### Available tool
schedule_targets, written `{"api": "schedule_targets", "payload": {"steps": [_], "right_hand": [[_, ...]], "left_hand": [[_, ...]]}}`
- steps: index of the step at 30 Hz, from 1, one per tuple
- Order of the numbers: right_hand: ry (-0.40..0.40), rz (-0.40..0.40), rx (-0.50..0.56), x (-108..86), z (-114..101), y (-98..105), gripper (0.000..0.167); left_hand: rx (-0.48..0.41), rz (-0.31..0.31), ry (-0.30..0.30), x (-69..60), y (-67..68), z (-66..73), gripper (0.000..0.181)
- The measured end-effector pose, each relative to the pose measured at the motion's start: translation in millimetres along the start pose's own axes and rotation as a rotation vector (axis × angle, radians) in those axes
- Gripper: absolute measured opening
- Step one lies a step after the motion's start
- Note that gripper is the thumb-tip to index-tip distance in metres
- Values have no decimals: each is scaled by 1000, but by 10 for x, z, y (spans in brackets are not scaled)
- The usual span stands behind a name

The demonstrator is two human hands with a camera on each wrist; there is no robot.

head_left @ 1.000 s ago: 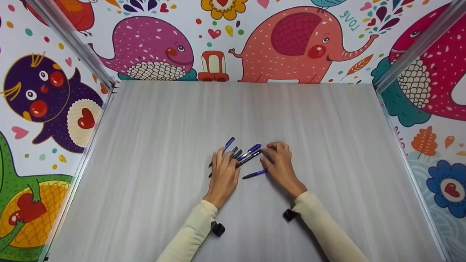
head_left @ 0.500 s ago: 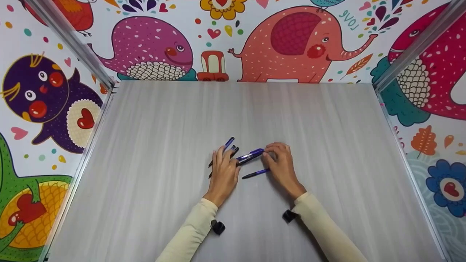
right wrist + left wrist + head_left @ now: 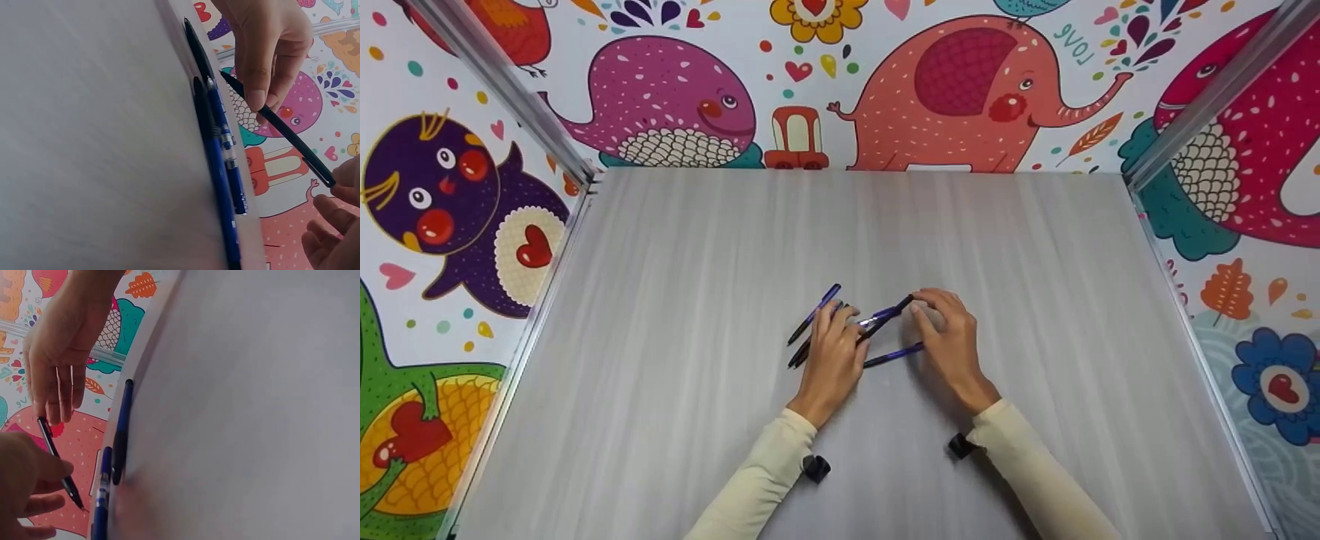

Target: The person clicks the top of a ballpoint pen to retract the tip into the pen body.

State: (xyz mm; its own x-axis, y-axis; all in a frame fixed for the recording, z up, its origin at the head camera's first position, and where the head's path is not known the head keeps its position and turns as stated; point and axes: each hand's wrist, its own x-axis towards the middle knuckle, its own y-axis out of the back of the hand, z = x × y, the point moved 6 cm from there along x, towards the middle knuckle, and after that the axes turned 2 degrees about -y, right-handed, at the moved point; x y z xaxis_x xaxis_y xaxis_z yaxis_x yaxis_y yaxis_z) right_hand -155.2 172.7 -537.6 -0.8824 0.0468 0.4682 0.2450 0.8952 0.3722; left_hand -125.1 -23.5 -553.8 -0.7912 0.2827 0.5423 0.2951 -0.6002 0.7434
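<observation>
A black pen (image 3: 877, 325) (image 3: 56, 455) (image 3: 289, 135) slants between both hands, raised off the table. My left hand (image 3: 832, 360) (image 3: 25, 478) (image 3: 270, 56) pinches it toward its tip. The thumb and a finger of my right hand (image 3: 958, 345) (image 3: 67, 343) (image 3: 337, 225) pinch its clip end. Beneath lies a blue pen with a clear section (image 3: 102, 495) (image 3: 228, 143). A blue pen with a dark grip (image 3: 894, 355) (image 3: 122, 430) (image 3: 220, 174) rests nearer the person, partly beside the right hand. Left of the left hand lies another blue pen (image 3: 814, 313), near dark pens (image 3: 800, 354) partly covered by that hand.
The pens lie on a pale wood-grain table (image 3: 697, 247). Printed walls with cartoon animals stand at the back and sides, with metal rails (image 3: 502, 90) at the corners. A black band piece (image 3: 816, 469) hangs by the left sleeve, another (image 3: 960, 445) by the right.
Both hands have shifted slightly to the right. The black pen has been drawn out and its clip end lifted, and the right fingers have taken hold of that end.
</observation>
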Motion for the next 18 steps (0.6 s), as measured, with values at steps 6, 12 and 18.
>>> {"api": "schedule_targets", "payload": {"steps": [6, 12, 18], "right_hand": [[22, 59, 72, 53, -137, 102, 10], [-23, 60, 165, 117, -359, 178, 10], [-30, -14, 200, 112, -242, 181, 21]], "left_hand": [[-128, -14, 27, 53, 1, 115, 14], [-242, -83, 125, 107, -6, 214, 11], [-402, -84, 175, 169, -4, 274, 9]]}}
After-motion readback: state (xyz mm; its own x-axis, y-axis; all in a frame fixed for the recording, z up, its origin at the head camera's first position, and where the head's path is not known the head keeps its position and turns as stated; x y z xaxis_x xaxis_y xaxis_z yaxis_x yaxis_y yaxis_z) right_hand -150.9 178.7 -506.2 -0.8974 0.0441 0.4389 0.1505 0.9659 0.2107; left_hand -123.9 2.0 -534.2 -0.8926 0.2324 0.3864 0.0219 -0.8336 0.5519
